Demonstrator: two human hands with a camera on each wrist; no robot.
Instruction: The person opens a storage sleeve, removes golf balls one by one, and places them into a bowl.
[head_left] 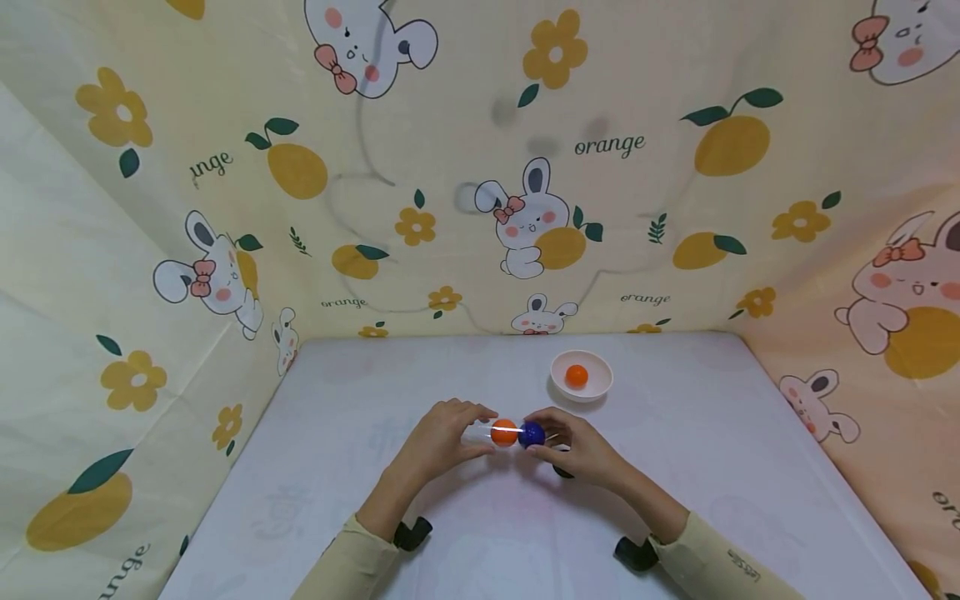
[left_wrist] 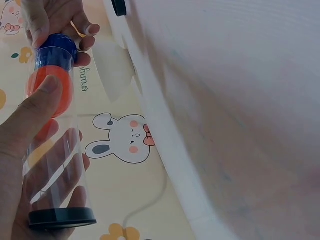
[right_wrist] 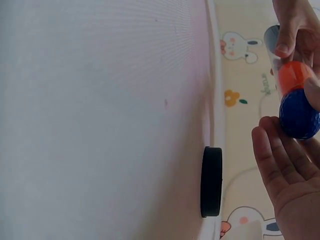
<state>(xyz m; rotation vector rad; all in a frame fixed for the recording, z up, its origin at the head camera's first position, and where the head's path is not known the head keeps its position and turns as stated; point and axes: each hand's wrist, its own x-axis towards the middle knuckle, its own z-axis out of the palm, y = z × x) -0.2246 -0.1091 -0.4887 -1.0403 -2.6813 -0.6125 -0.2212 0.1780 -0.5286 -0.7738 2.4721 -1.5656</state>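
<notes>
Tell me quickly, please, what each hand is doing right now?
Left hand: grips the clear tube.
Right hand: pinches the blue ball at the tube's mouth.

Open worktop (head_left: 337,467) lay left and right of the hands; a white bowl (head_left: 582,375) stood just behind, a black cap (right_wrist: 211,181) beneath.
</notes>
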